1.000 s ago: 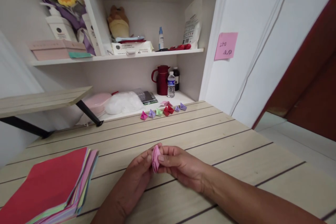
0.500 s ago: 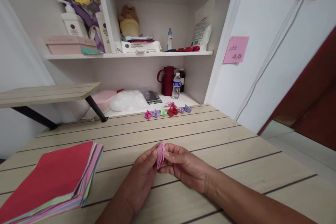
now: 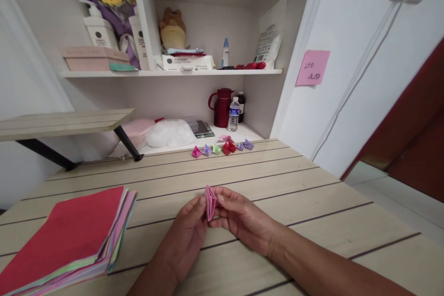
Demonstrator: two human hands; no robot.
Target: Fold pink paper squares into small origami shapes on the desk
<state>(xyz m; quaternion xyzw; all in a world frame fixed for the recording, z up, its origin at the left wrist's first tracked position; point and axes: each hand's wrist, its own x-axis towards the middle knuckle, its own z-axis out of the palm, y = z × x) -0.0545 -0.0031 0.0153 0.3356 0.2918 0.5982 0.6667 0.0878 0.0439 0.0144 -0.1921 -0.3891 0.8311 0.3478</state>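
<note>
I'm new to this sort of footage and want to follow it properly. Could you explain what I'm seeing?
There's no machine here, just a person's two bare hands. Every picture comes from one camera worn on that person's head, looking forward and down.

The left hand and right hand hold a small piece of folded pink paper between them, above a striped tabletop.

At the left lies a stack of coloured paper, red on top. Near the back edge is a row of small folded paper pieces. Behind stands a dark red jug.

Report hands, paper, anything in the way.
Left hand and right hand gripping. Pink folded paper upright between them. Paper stack apart, leftward, not blocking.
</note>
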